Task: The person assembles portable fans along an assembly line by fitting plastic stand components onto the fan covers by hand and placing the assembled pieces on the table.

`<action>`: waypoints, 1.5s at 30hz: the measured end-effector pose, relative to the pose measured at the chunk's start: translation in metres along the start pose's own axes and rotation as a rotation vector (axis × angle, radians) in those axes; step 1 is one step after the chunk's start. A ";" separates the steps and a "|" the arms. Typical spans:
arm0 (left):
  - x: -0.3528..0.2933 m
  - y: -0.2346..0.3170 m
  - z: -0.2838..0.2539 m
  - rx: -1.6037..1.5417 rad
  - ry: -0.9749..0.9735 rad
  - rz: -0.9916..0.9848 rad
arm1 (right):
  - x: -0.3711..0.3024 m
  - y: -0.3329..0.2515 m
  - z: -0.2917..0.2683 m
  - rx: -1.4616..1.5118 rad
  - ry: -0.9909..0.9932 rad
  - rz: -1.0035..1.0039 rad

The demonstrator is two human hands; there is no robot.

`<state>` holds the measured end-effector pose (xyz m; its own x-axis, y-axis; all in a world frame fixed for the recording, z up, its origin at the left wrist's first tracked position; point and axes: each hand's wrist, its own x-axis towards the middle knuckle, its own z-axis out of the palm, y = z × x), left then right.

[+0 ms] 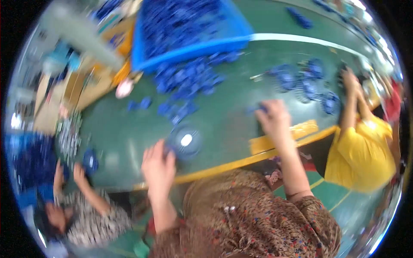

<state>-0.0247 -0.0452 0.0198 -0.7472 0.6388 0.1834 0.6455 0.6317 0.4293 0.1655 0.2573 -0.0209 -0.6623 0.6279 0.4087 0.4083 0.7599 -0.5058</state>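
My left hand (pixel 158 167) is at the near side of the green tabletop, its thumb and forefinger closed at the left rim of a round, dark blue disc-like part (pixel 184 141) with a bright white spot in its middle. Blur hides the exact grip. Further right, my right hand (pixel 275 118) reaches over the table, fingertips pinched on a small blue piece (pixel 257 109). A loose heap of small blue pieces (pixel 189 77) spreads beyond the disc, below a large blue bin (pixel 193 47) filled with similar pieces.
Several round blue parts (pixel 307 84) lie at right, near a worker in yellow (pixel 361 155). Another worker (pixel 92 219) handles parts at left, beside metal pieces (pixel 69 133). Yellow tape (pixel 215 168) edges the table. Cardboard boxes (pixel 75 88) and a pink object (pixel 124 88) stand at far left.
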 end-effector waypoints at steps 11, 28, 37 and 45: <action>-0.002 0.003 0.003 -0.049 0.053 -0.068 | 0.013 -0.056 -0.002 0.119 -0.263 0.009; -0.009 -0.005 0.012 -0.370 -0.084 -0.035 | -0.007 -0.137 0.042 0.198 -0.426 -0.380; -0.001 -0.004 0.017 -0.297 -0.134 -0.086 | 0.006 -0.148 0.047 0.003 -0.528 -0.475; -0.001 0.015 0.048 -0.277 0.092 -0.123 | -0.002 -0.148 0.046 -0.008 -0.500 -0.407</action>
<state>-0.0068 -0.0153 -0.0165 -0.8363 0.5147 0.1890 0.4912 0.5500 0.6755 0.0773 0.1358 0.0184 -0.9772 0.1361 0.1628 0.0656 0.9233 -0.3786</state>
